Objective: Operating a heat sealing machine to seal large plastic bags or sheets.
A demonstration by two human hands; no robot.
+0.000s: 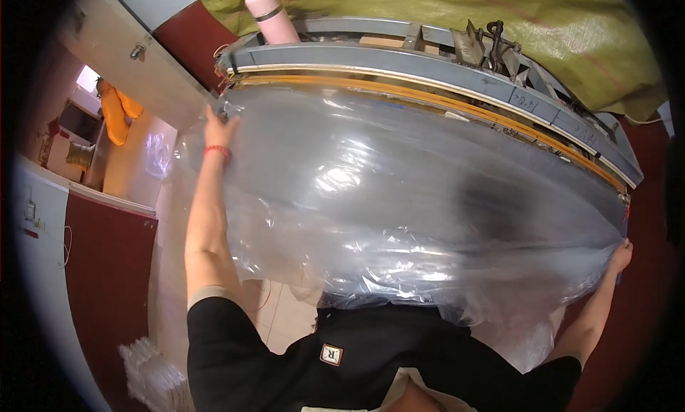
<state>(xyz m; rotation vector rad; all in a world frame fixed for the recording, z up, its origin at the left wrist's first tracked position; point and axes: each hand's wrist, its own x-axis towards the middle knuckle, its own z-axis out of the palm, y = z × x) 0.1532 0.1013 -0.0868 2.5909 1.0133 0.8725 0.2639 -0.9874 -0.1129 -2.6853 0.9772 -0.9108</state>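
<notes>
While the clear plastic sheet (357, 205) spreads below the grey metal beam (399, 61), the right hand (622, 256) grips its right edge; the left hand (220, 131) — thumb spread — is at its upper-left corner, grip unclear. Tiled floor (284, 315) shows past the lower edge.

The left hand (220, 131) and right hand (623, 255) touch opposite ends of clear plastic film (342, 176).

Toward two o'clock we find two groups of dark handwritten numerals on the face of the grey metal beam (428, 62). At six o'clock we see a framed, pale square patch (332, 354) on the black shirt (399, 344), bearing one dark capital letter, upside down to us.
</notes>
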